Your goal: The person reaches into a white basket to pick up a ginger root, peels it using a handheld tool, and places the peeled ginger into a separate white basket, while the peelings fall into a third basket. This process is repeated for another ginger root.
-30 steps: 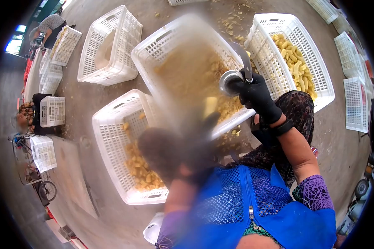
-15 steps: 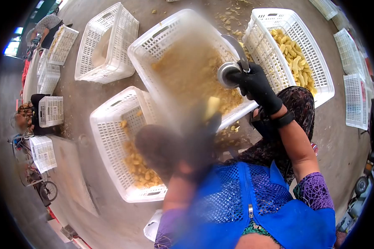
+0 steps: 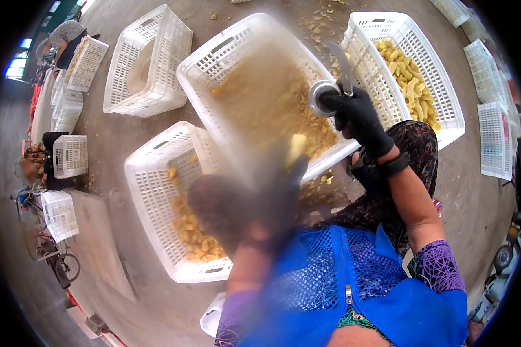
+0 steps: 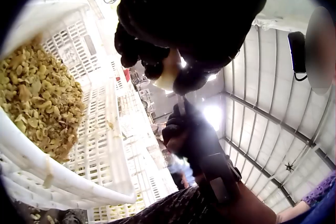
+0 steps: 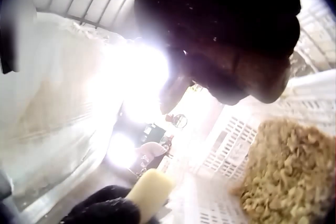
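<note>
A black-gloved right hand [image 3: 359, 121] grips a tool with a curved metal blade [image 3: 341, 66]. A round metal-rimmed piece [image 3: 324, 97] sits at its fingers. The left hand [image 3: 272, 191], also in a black glove, is blurred by a smear in the head view. Between its fingers it pinches a pale yellow, peeled-looking chunk [image 3: 296, 149], which the right wrist view shows as a smooth blunt-ended chunk [image 5: 152, 190]. Both hands are over the near side of a white crate [image 3: 214, 61] filled with yellow-brown scraps [image 3: 312, 130]. The left wrist view shows the hands close together.
To the right, a white crate [image 3: 382, 75] holds pale yellow curved pieces [image 3: 414, 87]. Another crate [image 3: 150, 191] at left holds yellow chunks [image 3: 194, 234]. A further crate [image 3: 156, 69] stands behind. Scraps lie on the floor [image 3: 315, 26]. Other people [image 3: 63, 37] sit among crates at far left.
The right hand has turned slightly, so the blade now points more upright, and the round metal piece has shifted a little right. The left hand still holds the pale chunk, nearly in place.
</note>
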Available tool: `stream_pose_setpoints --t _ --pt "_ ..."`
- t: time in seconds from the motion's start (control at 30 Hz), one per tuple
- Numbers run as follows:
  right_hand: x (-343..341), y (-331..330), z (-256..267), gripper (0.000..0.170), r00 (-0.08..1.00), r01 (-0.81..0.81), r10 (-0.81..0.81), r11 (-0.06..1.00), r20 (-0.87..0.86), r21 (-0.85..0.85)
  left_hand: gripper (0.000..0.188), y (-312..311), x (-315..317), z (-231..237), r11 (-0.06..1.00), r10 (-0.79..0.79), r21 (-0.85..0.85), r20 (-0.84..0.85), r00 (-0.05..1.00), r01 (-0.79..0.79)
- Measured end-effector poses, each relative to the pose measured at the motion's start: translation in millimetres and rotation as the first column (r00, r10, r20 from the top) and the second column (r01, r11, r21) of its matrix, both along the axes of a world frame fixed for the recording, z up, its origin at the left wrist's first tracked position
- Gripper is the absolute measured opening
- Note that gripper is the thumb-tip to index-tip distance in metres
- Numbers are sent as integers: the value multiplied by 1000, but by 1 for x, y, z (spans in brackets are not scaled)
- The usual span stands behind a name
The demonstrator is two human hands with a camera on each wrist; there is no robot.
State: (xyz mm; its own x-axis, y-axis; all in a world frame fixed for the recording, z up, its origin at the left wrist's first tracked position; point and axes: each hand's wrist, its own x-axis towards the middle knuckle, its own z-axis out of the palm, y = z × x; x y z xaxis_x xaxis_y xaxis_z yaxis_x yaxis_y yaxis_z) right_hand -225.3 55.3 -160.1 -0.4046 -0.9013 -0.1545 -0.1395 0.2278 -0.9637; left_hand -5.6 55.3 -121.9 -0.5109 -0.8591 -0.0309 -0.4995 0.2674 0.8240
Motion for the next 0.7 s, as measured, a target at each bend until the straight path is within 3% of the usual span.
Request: stream_pose_setpoints --t 0.03,0.07,0.1,0.13,0.17,0.27,0.4,0.43,0.47,0.6,0.67,0.7 --pt "5 -1 -10 7 991 -115 93 962 -97 -248 40 0 0 -2 1000 -12 -12 2 1000 12" --pt "6 0 -14 7 991 -111 90 963 -95 -247 40 1 0 -4 999 -25 -22 4 1000 25" --pt "10 -1 -13 7 976 -98 110 992 188 -74 40 1 0 -7 999 -34 -28 0 999 34" --pt "16 -2 -11 8 887 -131 74 987 457 95 39 2 0 -8 999 -39 -27 -1 999 39" --pt "22 -2 -7 8 858 -137 38 978 512 157 39 3 -1 -9 999 -41 -23 -7 999 41" --pt "21 -2 -7 28 904 -257 201 961 377 105 38 -1 -1 -7 1000 -21 5 -30 999 22" --pt "18 2 -15 23 879 -251 207 967 429 47 37 -2 -2 -9 997 16 71 -83 996 -10" --pt "18 3 -26 22 941 -313 323 945 104 -96 37 -2 -3 -10 997 26 79 -93 995 -19" --pt "17 3 -35 22 900 -412 362 887 -242 -208 36 -3 -3 -12 996 35 91 -104 994 -26" --pt "34 5 -36 24 888 -435 363 861 -281 -262 35 -4 -4 -13 986 93 153 -156 983 -69" --pt "42 5 -40 26 914 -398 318 828 -252 -396 34 -5 -3 -13 975 137 199 -191 972 -98" --pt "46 6 -12 28 852 -267 205 962 482 63 34 -5 -3 -13 968 159 227 -212 964 -110"
